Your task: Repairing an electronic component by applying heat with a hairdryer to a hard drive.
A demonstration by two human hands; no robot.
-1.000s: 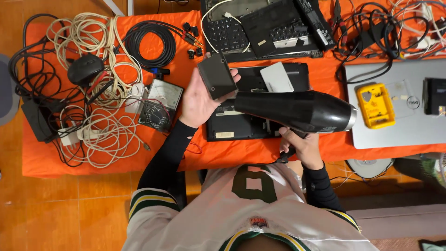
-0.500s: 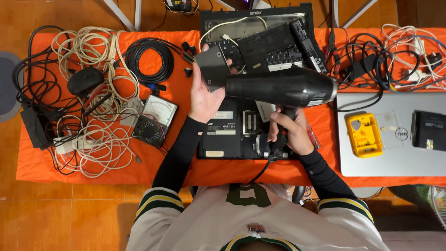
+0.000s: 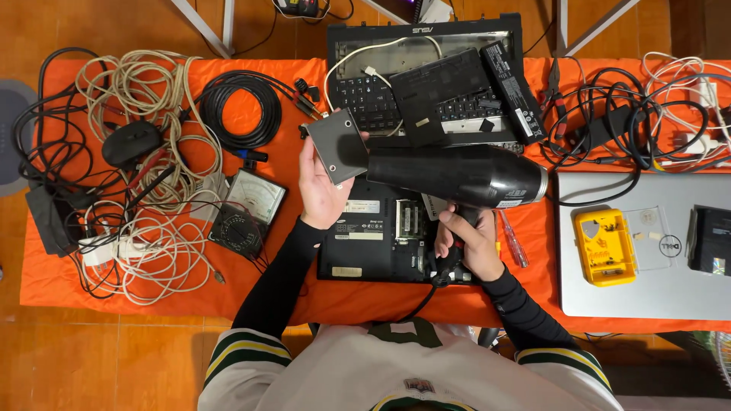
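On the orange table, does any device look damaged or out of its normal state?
Yes. The black laptop at the far edge is taken apart: its keyboard is partly bared, with loose black panels lying askew on it. A second black laptop lies bottom up with an open compartment, below the hair dryer in the right hand.

A table draped in an orange cloth (image 3: 289, 293) is carrying tangled pale cables (image 3: 145, 251), a coiled black cable (image 3: 242, 109) and an analog meter (image 3: 247, 213). An upturned black laptop (image 3: 377, 243), a dismantled laptop (image 3: 426, 76) and a silver laptop (image 3: 647, 281) are lying on it too.
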